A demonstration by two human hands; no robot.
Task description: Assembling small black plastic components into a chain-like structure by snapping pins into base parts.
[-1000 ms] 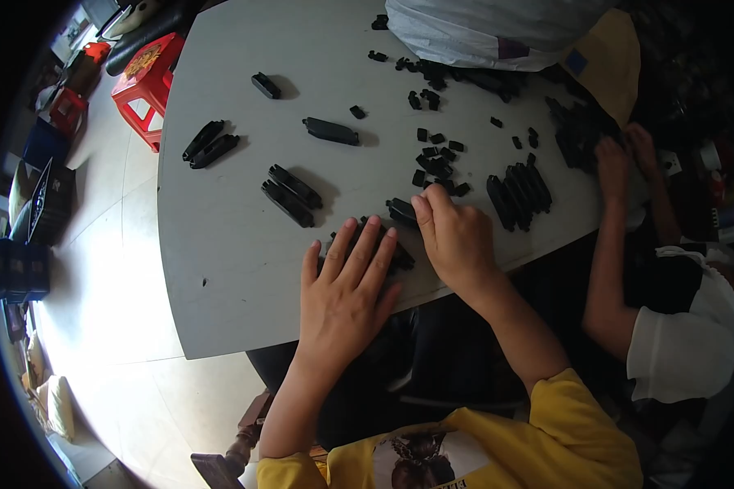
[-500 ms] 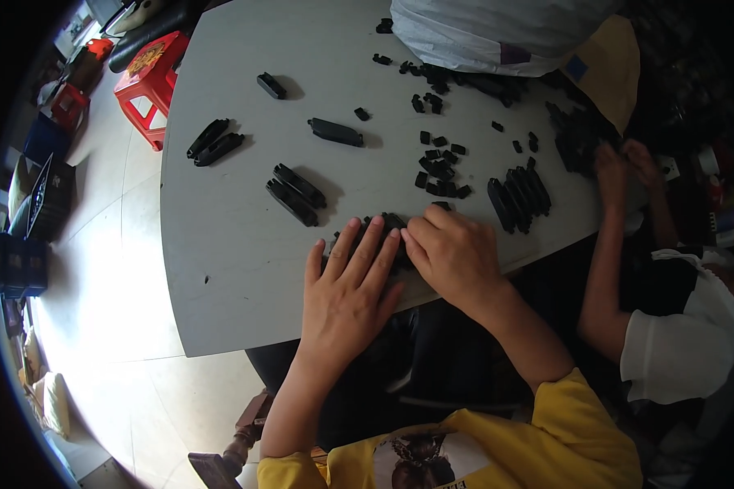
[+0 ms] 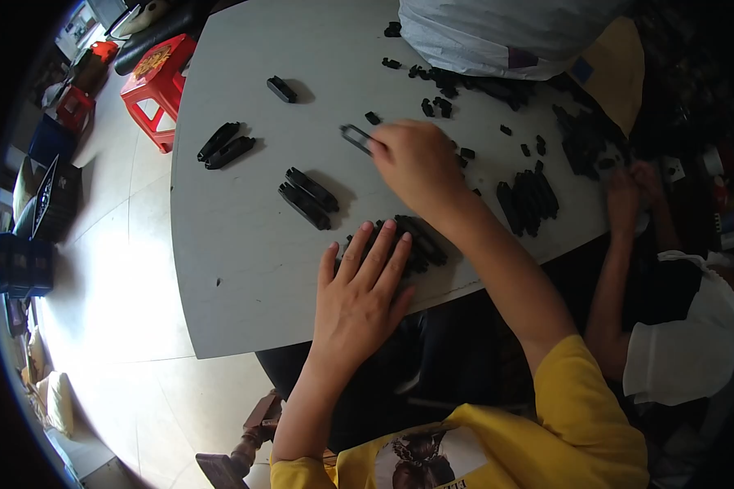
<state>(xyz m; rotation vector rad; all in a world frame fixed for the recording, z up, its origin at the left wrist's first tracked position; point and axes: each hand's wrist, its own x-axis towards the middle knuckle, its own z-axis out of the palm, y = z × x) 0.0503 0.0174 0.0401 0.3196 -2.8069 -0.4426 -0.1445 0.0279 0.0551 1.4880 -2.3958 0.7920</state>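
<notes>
My left hand (image 3: 363, 293) lies flat with its fingers spread over a cluster of long black plastic parts (image 3: 424, 242) near the table's front edge. Some of the cluster is hidden beneath the fingers. Farther off, my right hand (image 3: 420, 167) is closed on one end of a slim black plastic part (image 3: 355, 139). Its free end points left, and a narrow, looped outline shows. Two similar parts (image 3: 308, 198) lie side by side left of my hands. Another pair (image 3: 226, 147) rests farther left, and a single one (image 3: 282, 89) lies toward the back.
Small black pieces (image 3: 442, 107) are scattered at the back and middle of the grey table (image 3: 236, 285). A row of long black parts (image 3: 528, 202) lies on the right. A pale bag (image 3: 497, 37) stands behind. At right, another person's hands (image 3: 628, 187) work; a red stool (image 3: 156, 90) stands left.
My right hand has left the cluster by my left hand and moved up and left. It has taken hold of the single long part that lay there. My left hand stays on the cluster.
</notes>
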